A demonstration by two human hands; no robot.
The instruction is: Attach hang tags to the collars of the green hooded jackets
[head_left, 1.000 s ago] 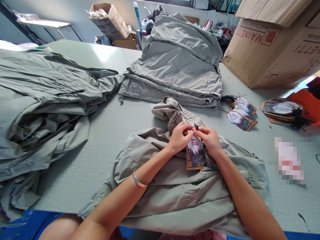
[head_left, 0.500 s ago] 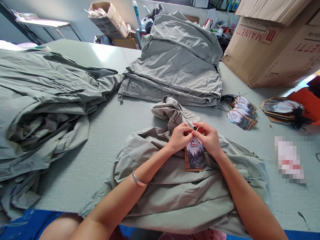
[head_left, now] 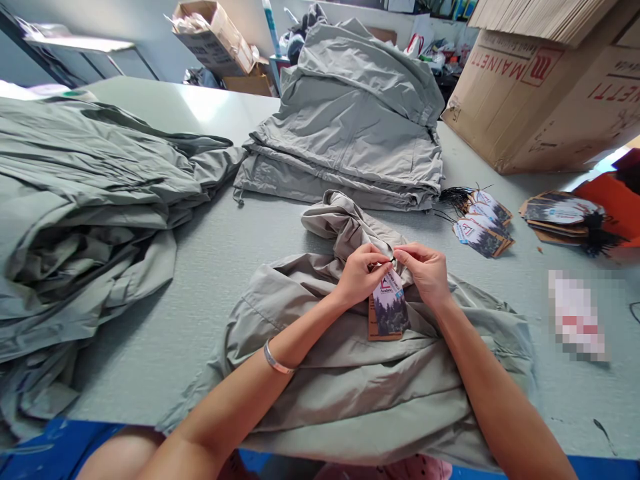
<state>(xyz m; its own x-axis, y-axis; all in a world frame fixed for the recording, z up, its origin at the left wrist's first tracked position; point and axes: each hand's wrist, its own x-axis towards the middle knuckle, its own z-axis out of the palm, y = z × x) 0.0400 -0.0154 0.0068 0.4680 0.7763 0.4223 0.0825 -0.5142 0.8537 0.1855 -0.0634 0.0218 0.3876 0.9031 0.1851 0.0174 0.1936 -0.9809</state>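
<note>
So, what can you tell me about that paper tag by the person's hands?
The tag is a small, stiff-looking card, printed with dark trees below a pale band with a logo and small lettering. A plain brown card sits behind it, showing past its edge. The tag hangs tilted, just below the left hand and right hand, which meet at a thin black cord near its top. Its lower end rests against a crumpled grey-green jacket.

The pale grey-green bench carries a loose heap of grey-green fabric jackets at left, a folded stack of like jackets at centre, a brown corrugated MAINETTI carton at right, and two piles of printed card hang tags with black cords.
</note>
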